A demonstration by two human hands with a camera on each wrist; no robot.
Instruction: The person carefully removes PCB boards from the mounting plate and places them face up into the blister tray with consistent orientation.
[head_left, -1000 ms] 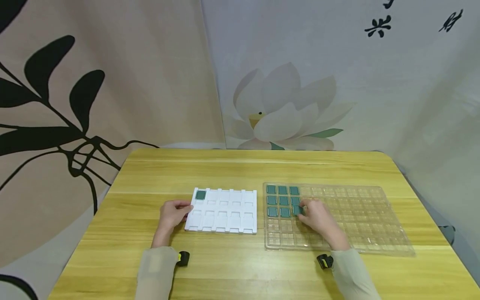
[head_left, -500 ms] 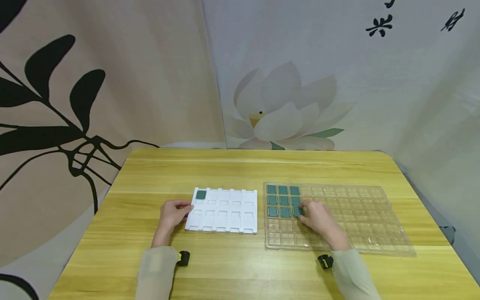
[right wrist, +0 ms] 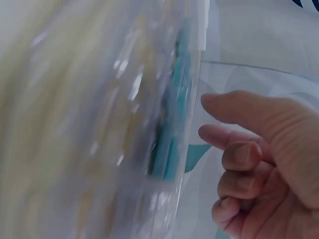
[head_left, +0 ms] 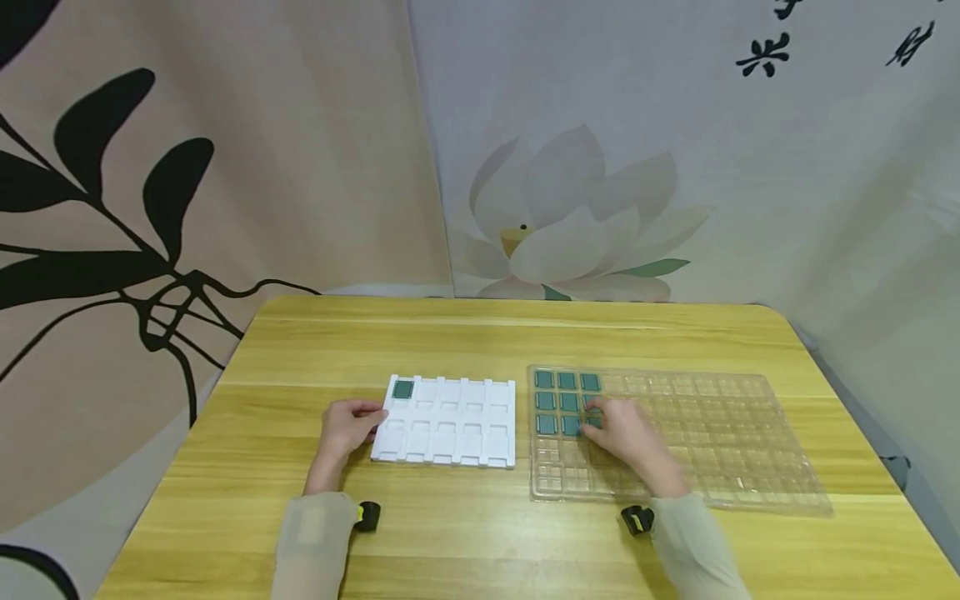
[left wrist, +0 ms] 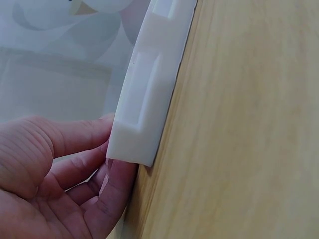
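Observation:
My left hand [head_left: 345, 427] pinches the left edge of a white plastic tray [head_left: 442, 457] with shallow pockets. In the left wrist view the thumb lies over the tray corner [left wrist: 132, 144] and fingers sit beneath it. One dark green square chip [head_left: 402, 389] rests in the tray's far-left pocket. To the right lies a clear plastic blister tray [head_left: 720, 442], with several green chips [head_left: 568, 402] filling pockets at its far left. Over these chips hovers my right hand [head_left: 633, 435], partly covering the third column. The right wrist view shows its thumb and index finger extended and apart, nothing between them.
Both trays lie on a yellow wood-grain table [head_left: 480, 550], a narrow strip of tabletop between them. A patterned curtain [head_left: 337, 150] hangs behind the table. Black wrist cameras [head_left: 367, 517] are strapped at both sleeves.
My right hand has shifted slightly left over the chips, now covering more of the third column. The left hand and white tray have stayed in place.

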